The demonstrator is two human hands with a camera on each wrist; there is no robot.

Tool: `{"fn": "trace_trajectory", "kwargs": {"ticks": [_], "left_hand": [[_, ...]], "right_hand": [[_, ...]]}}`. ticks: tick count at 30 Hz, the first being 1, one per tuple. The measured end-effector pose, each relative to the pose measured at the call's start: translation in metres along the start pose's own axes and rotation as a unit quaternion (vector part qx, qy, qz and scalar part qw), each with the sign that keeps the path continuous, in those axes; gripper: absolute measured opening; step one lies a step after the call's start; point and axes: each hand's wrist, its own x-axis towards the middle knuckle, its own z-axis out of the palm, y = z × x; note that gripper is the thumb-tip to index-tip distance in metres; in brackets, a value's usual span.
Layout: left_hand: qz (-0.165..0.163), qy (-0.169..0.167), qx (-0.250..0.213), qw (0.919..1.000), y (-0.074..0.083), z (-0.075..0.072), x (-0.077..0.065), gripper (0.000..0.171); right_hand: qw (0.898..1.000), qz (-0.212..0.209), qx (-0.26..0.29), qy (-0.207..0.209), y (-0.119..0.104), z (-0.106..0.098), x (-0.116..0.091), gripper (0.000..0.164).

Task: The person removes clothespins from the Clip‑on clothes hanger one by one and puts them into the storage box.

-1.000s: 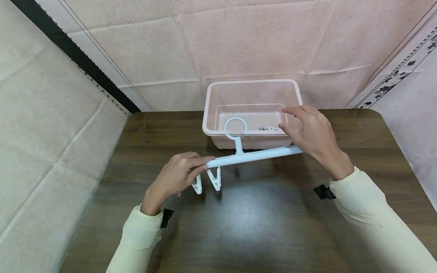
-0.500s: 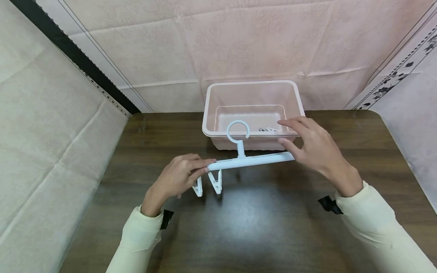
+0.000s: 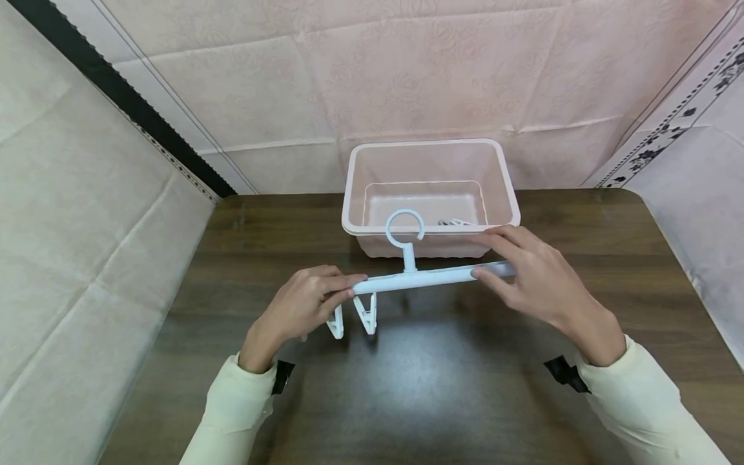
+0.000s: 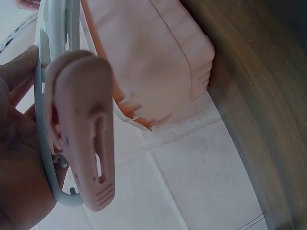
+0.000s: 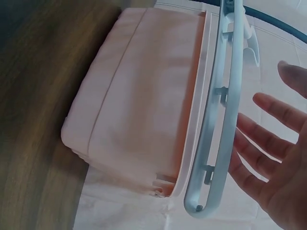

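Note:
A pale blue clip hanger with a round hook spans the space between both hands, above the table. At its left end, my left hand pinches the bar between thumb and fingers. Two light clips hang beneath that end; the left wrist view shows a pinkish clip up close. My right hand is at the bar's right end, thumb in front and fingers behind. Its spread fingers lie close beside the bar in the right wrist view, thumb apart; whether they touch it I cannot tell.
Behind the hanger stands a pink plastic bin on the dark wooden table. A few small clips lie inside, near its front wall. Patterned cloth hangs behind and at both sides.
My right hand has come down and toward me, from over the bin's right rim to the bar's right end. The left hand keeps its pinch, and the hanger sits slightly lower.

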Motion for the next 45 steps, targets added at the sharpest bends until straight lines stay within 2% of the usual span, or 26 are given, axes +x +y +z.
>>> {"fn": "trace_trajectory", "kwargs": {"ticks": [8,17,26,32,40,45], "left_hand": [[0.003,-0.007,-0.001,1.0,0.003,0.002,0.0,0.031],[0.015,-0.012,-0.004,0.9998,0.004,0.003,0.001,0.031],[0.028,-0.014,-0.002,0.9995,0.005,0.001,0.0,0.032],[0.035,-0.013,-0.008,0.9993,0.007,0.0,0.001,0.032],[0.033,-0.022,-0.022,0.999,0.008,-0.001,0.001,0.032],[0.031,-0.023,-0.024,0.999,0.007,-0.002,0.002,0.032]], "right_hand": [[0.999,-0.027,0.011,-0.032,0.003,0.002,-0.007,0.05],[0.995,-0.028,0.031,-0.086,0.003,0.002,-0.011,0.042],[0.991,-0.025,0.05,-0.123,0.001,0.002,-0.017,0.044],[0.99,-0.042,0.074,-0.11,0.004,0.004,-0.018,0.037],[0.987,-0.1,0.102,-0.074,0.008,0.007,-0.021,0.035],[0.984,-0.121,0.116,-0.061,0.01,0.007,-0.022,0.035]]}}
